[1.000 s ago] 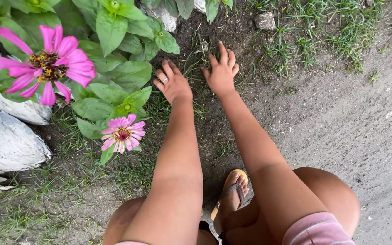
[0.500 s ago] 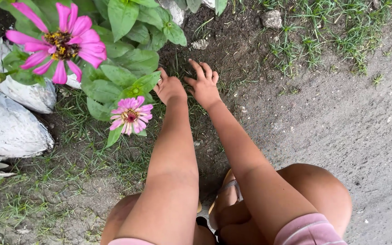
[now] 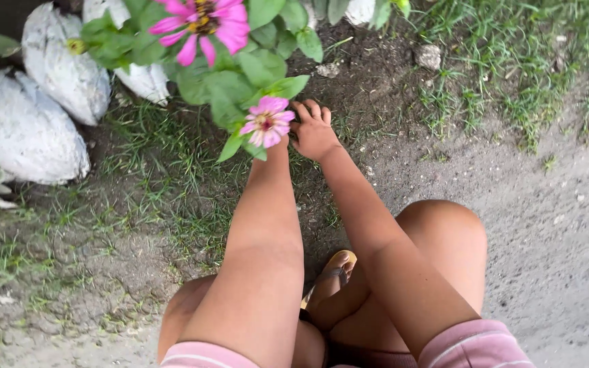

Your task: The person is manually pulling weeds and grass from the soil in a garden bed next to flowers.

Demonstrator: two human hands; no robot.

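Both hands have closed in under the plant: right hand (image 3: 315, 131) curled at its base, left apparently hidden behind the small flower (image 3: 266, 121), grip unclear.

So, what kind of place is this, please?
Probably a garden bed beside a dirt path, outdoors. Pink flowers grow on leafy plants, white stones edge the bed, and grass patches the bare soil. The right hand reaches under the leaves.

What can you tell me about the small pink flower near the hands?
The small pink flower has many narrow pink petals around a darker reddish centre with yellow specks. It looks fresh and fully open, facing up at the camera. Green leaves surround it. It covers the left hand, which cannot be seen; the right hand lies just beside it.
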